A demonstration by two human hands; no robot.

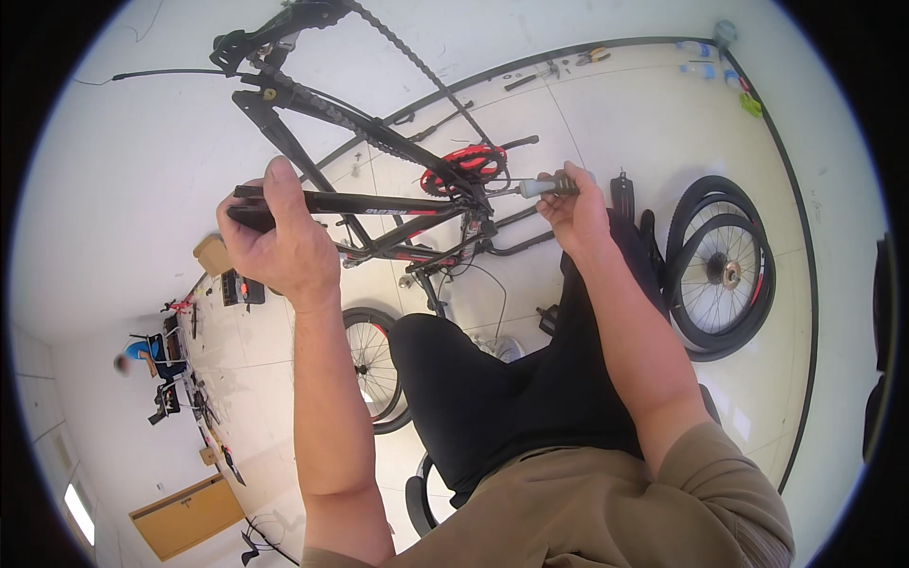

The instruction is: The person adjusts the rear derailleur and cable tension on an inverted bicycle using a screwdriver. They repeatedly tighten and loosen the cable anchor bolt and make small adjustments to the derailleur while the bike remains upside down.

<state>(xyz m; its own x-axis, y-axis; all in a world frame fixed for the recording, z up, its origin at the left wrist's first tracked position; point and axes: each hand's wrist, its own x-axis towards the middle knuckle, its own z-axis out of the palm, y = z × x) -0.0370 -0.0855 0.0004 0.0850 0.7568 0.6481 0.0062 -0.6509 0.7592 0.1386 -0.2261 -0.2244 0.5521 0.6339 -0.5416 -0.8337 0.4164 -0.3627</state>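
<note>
Tiled floor (592, 109) below; left hand (294, 246) raised, gripping bike frame (346, 204); right hand (581, 216) clasping screwdriver (536, 187).

We see bright, fairly even lt; glare patches on floor (757, 398), glowing panel (80, 513) low L, soft shadows, edges bent, blk rim w/ bluish fringe.

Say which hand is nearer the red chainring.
Right. The right hand is to the right of the red chainring, holding a screwdriver pointed leftward. The left hand is farther off to the left, gripping a black frame tube near its end.
</note>
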